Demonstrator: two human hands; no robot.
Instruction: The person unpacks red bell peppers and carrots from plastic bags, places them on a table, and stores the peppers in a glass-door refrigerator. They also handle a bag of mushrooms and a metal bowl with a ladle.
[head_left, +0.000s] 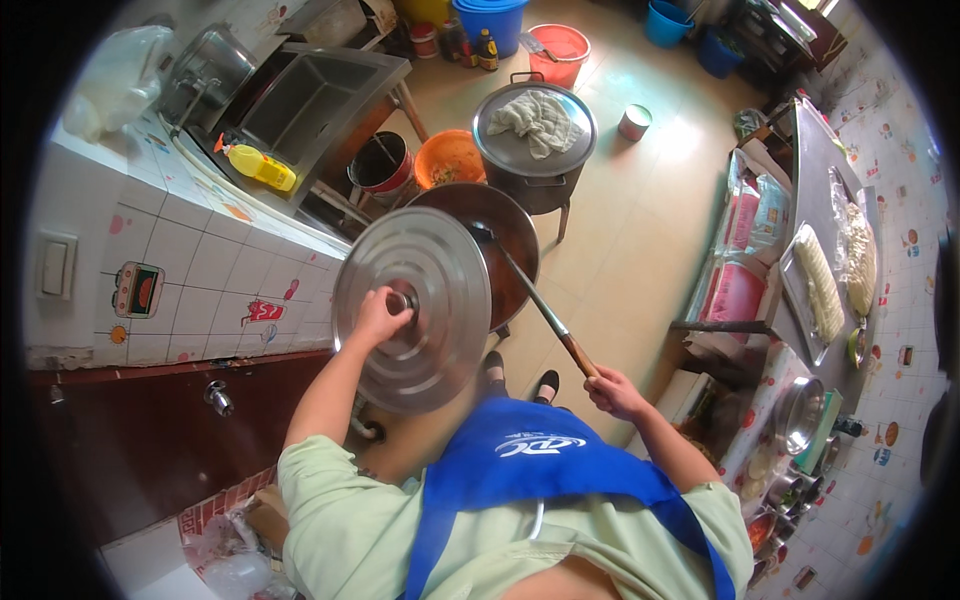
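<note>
My left hand (384, 315) grips the knob at the centre of a large round metal lid (442, 360). The lid is tilted and covers the left part of a big wok-like pan (517, 262) from my view. In my right hand (616, 392) is the wooden handle of a long cooking spatula (551, 319). Its dark head reaches into the pan, beside the lid's upper right edge. Brownish-red shows on the pan's inside; what lies under the lid is hidden.
Behind the pan stands a lidded stockpot (551, 191) with a cloth (536, 124) on top. An orange basin (450, 154) and a metal sink (307, 94) are at the upper left. Along the right wall runs a metal worktable (817, 165) with a tray (796, 289).
</note>
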